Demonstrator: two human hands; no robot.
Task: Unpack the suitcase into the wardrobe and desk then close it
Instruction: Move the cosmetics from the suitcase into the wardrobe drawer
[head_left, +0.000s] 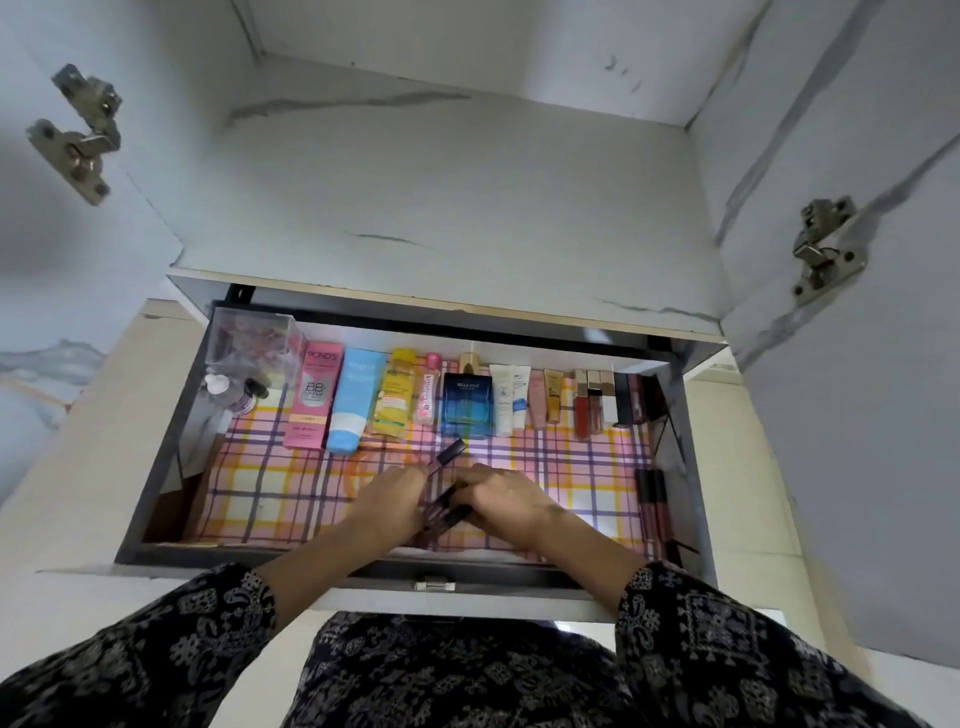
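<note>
We're unpacking makeup, left hand (388, 500) and right hand (503, 500) both curled round slim dark tubes (451, 515) near the front edge of the drawer (154, 467), and next these want lining up beside the bottles (466, 406) at the back edge.

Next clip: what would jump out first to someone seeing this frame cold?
The open drawer with its pink-and-yellow checked liner draws the eye, with a neat row of cosmetics along its back, the pink Pond's box and blue perfume box brightest. At the front middle, the left hand and right hand hold slim dark tubes.
</note>
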